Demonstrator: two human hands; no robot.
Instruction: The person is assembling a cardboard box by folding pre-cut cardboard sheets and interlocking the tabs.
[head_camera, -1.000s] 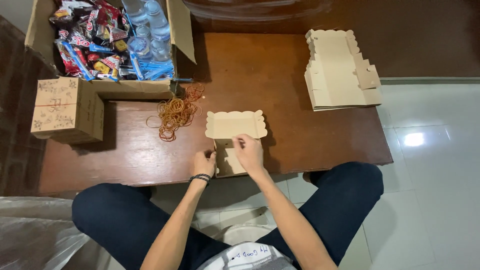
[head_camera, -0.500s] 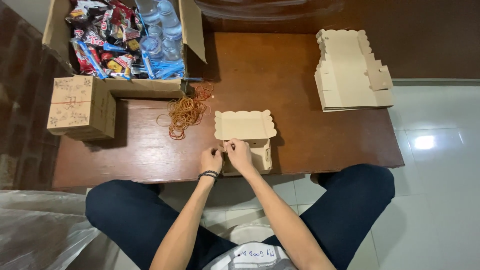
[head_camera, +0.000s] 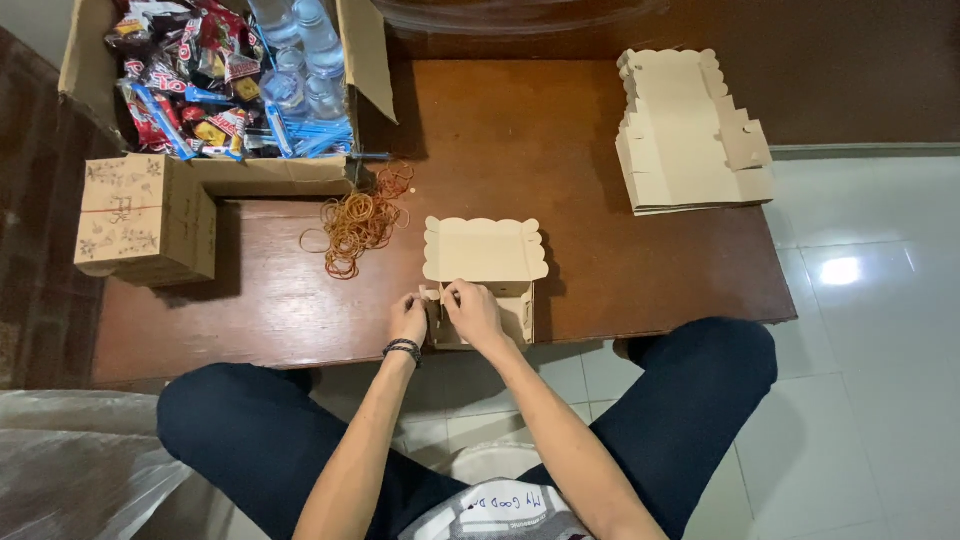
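The person sits on the floor at a low wooden table (head_camera: 600, 150) and both hands work on a small kraft cardboard box (head_camera: 485, 275) that stands at the near edge of the table, just in front of the knees. The box is only half formed: its scalloped lid lies open and flat toward the far side, and the body walls are coming up near the person. The left hand (head_camera: 408, 318), with a dark bracelet at the wrist, pinches a small tab at the left front corner of the box. The right hand (head_camera: 474, 312) presses its fingers on the front wall, just beside the left one, so the two hands almost touch. Both hands are closed on the cardboard, not relaxed.

I judge that the step in hand is locking the left corner tab into the front wall. The next move probably needs a firm but gentle push, with the wall kept upright, because thin card can bend or tear at the slot.

A heap of orange rubber bands (head_camera: 358, 218) lies near the box on the left. Further left stands a finished printed box (head_camera: 145, 218), and behind it an open carton (head_camera: 215, 90) full of snack packets and water bottles. A stack of flat box blanks (head_camera: 690, 135) lies well apart at the far right.
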